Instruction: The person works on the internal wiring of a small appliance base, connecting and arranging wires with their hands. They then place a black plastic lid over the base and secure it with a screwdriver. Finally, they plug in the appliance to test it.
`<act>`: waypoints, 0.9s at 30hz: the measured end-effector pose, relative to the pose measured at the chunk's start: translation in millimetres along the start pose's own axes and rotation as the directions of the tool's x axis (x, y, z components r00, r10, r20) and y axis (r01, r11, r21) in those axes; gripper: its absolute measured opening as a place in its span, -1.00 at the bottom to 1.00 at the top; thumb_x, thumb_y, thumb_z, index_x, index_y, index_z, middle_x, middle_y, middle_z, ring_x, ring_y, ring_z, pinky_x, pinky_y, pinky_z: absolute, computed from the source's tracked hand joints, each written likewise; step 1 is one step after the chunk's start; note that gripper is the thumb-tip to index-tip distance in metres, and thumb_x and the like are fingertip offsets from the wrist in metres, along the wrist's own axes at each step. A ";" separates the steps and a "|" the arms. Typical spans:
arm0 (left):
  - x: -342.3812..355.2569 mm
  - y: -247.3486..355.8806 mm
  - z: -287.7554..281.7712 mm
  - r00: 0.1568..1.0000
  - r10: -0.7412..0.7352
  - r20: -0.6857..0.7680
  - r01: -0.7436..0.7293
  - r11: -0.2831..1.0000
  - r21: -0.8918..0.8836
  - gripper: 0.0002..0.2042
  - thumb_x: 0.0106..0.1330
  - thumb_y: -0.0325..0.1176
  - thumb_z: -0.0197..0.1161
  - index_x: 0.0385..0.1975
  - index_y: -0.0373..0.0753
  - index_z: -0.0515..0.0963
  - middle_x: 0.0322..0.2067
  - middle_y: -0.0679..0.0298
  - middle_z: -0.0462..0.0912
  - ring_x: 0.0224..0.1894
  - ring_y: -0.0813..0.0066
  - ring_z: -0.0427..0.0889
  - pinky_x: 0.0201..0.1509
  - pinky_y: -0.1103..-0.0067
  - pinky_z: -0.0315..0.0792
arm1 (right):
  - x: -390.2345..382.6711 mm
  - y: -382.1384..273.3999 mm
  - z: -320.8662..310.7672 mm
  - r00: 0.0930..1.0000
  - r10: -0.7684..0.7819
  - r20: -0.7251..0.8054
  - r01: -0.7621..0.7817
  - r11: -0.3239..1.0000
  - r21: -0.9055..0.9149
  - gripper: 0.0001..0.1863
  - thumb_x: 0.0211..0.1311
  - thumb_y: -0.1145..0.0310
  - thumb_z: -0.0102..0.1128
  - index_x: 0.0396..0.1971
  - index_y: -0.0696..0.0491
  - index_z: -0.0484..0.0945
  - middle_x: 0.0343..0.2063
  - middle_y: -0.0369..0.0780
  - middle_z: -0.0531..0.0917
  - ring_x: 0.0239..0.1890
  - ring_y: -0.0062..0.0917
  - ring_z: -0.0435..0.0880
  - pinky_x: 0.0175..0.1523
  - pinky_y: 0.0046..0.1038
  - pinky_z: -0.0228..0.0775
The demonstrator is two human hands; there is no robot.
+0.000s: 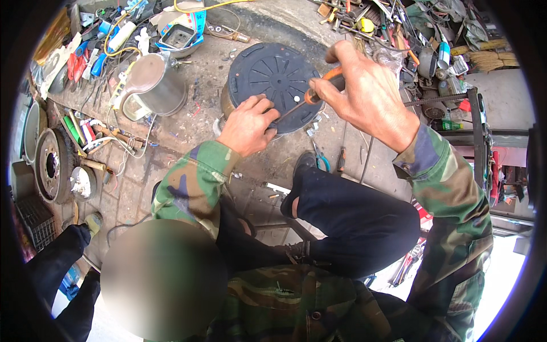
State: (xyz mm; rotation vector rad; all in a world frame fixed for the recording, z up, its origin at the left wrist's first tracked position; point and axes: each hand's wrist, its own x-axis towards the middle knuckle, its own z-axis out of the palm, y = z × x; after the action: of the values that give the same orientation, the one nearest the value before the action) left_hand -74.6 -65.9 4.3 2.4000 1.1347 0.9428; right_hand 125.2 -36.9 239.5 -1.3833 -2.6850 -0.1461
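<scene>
A round black base with radial slots lies face up on top of a metal-sided body, in front of me. My right hand grips a screwdriver by its orange handle. The thin shaft slants down to the left across the base, its tip close to the fingers of my left hand. My left hand rests on the base's near left edge with its fingers curled; what lies under the fingertips is hidden. A small white round piece sits on the base beside the shaft.
A steel jug stands to the left, near a wheel. Pliers with blue handles and another screwdriver lie on the ground by my shoe. Heaped tools and parts fill the far right. Another person's legs show at lower left.
</scene>
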 end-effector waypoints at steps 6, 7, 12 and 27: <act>-2.3 -2.7 0.7 1.000 0.005 -0.018 -0.005 1.000 0.010 -0.63 0.12 -0.31 0.54 -0.05 -0.18 0.70 0.06 0.18 0.65 0.32 0.00 0.56 0.38 0.17 0.49 | 3.4 2.9 -5.7 0.990 -0.099 0.103 0.064 0.954 0.294 -0.52 0.32 0.12 0.52 -0.03 0.15 0.52 -0.37 -0.06 0.83 -0.32 -0.02 0.83 -0.21 -0.15 0.64; -1.3 -2.2 1.7 1.000 0.007 -0.020 -0.007 1.000 0.008 -0.62 0.12 -0.32 0.54 -0.04 -0.18 0.70 0.06 0.18 0.65 0.32 0.00 0.56 0.38 0.17 0.49 | 1.2 3.2 -6.2 0.991 -0.116 0.066 0.089 0.941 0.328 -0.52 0.33 0.10 0.51 -0.05 0.15 0.52 -0.40 -0.07 0.83 -0.32 -0.01 0.83 -0.20 -0.14 0.64; -3.1 -2.9 1.3 1.000 0.003 -0.026 -0.003 1.000 0.010 -0.62 0.10 -0.33 0.54 -0.05 -0.19 0.71 0.06 0.18 0.66 0.32 0.00 0.56 0.38 0.17 0.50 | 9.9 -18.5 -16.0 0.956 0.187 0.224 -0.171 0.981 -0.090 -0.52 0.32 0.11 0.52 -0.05 0.15 0.54 -0.38 -0.03 0.83 -0.29 0.01 0.82 -0.16 -0.09 0.62; -2.2 -2.7 1.6 1.000 0.010 -0.021 -0.010 1.000 0.011 -0.63 0.11 -0.32 0.54 -0.05 -0.18 0.71 0.06 0.18 0.66 0.34 0.00 0.54 0.40 0.18 0.48 | 7.6 1.1 0.8 0.996 -0.087 0.008 0.082 0.961 0.263 -0.50 0.31 0.03 0.53 -0.13 0.15 0.53 -0.45 -0.02 0.76 -0.41 0.03 0.78 -0.34 -0.03 0.57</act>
State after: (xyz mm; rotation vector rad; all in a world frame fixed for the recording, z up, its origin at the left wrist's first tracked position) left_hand -76.1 -66.0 0.7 2.4117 1.1390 0.9697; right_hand 121.6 -30.0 239.8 -1.1977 -2.6606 0.2114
